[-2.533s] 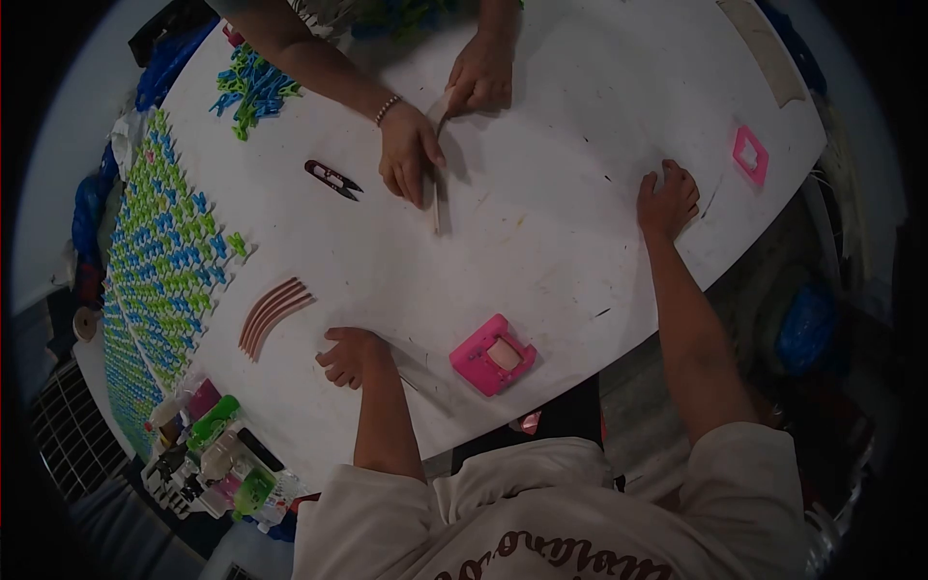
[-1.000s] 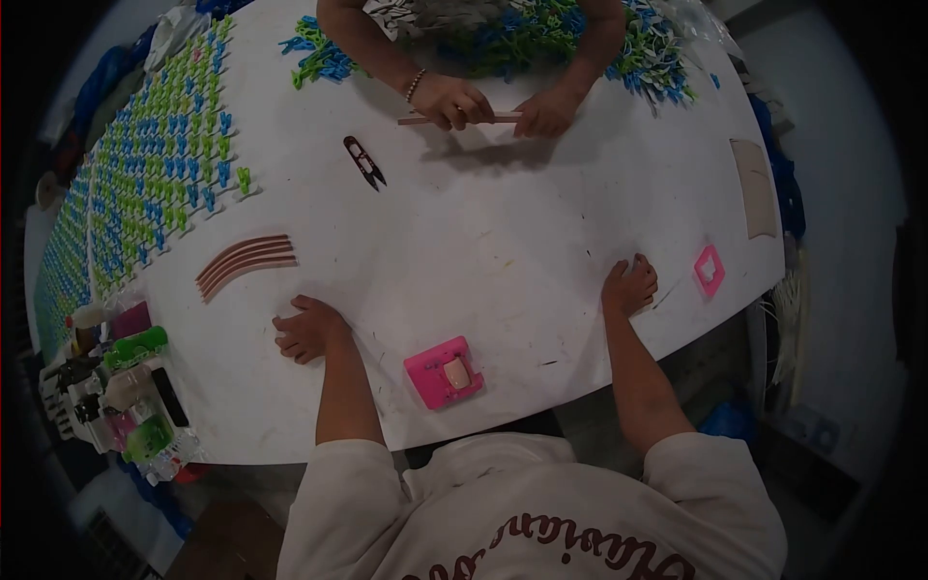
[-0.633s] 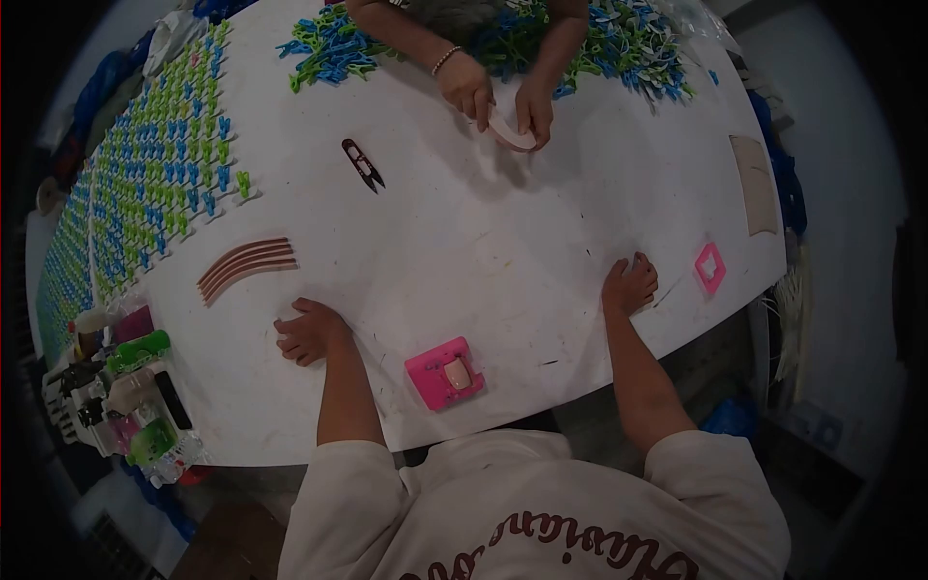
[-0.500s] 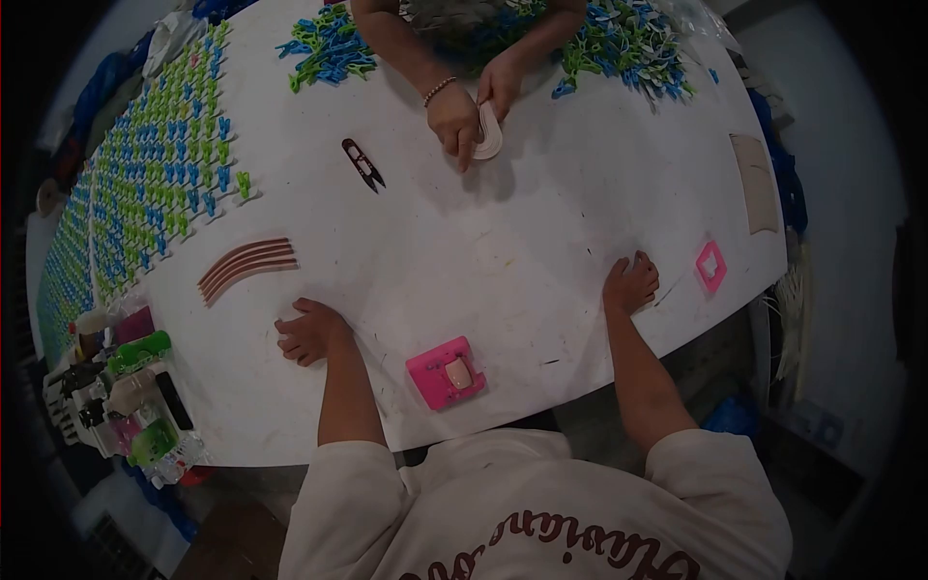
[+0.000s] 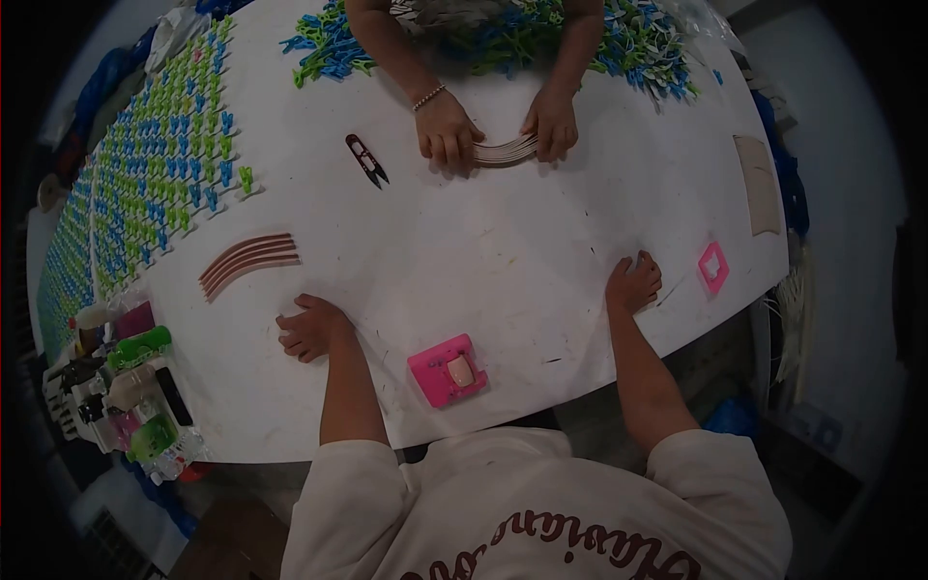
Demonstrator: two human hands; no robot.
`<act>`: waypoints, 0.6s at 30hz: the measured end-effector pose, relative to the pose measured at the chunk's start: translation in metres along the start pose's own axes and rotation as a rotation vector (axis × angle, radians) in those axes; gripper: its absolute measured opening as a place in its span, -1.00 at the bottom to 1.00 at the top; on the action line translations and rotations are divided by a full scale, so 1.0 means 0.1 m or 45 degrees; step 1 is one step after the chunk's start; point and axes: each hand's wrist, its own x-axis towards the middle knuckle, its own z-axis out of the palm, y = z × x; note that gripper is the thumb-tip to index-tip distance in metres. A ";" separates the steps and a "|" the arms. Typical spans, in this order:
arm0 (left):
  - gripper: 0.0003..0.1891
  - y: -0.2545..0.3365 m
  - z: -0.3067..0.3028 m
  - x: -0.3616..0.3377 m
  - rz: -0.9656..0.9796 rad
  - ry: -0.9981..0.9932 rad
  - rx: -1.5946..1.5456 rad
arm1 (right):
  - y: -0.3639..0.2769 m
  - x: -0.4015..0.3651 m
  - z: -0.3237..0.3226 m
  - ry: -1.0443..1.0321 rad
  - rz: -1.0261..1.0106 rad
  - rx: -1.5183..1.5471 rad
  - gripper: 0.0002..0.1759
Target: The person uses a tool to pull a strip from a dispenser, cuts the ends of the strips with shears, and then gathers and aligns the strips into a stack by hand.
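Note:
My left hand (image 5: pixel 311 329) rests on the white table (image 5: pixel 464 300), its fingers loosely bent and apart, holding nothing. Just beyond it lie several curved brown strips (image 5: pixel 249 263), side by side. My right hand (image 5: pixel 634 281) also rests on the tabletop with fingers slightly curled and apart, nothing in it. To its right is a pink diamond-shaped piece (image 5: pixel 713 268) with a white middle. Between my forearms sits a pink block (image 5: pixel 448 371) with a beige piece set in it, nearer the table's front edge.
Across the table, a person's hands (image 5: pixel 498 135) hold a curved bundle of pale strips (image 5: pixel 506 152). Black thread snips (image 5: pixel 367 160) lie left of them. Blue and green clips stand in rows (image 5: pixel 164 164) and in heaps (image 5: pixel 633 48). Bottles and packets (image 5: pixel 135 396) crowd the left edge.
The other person's hands have moved apart and now hold the pale bundle by both ends, stretched sideways. My own hands stay in place. The view has shifted very slightly.

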 end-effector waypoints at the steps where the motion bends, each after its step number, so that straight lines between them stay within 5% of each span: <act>1: -0.40 0.00 0.00 0.00 0.005 0.000 -0.008 | 0.00 0.00 0.00 0.004 0.000 -0.004 -0.57; 18: -0.39 -0.03 0.07 0.00 0.052 0.102 0.006 | 0.02 0.01 0.02 0.004 -0.001 -0.016 -0.56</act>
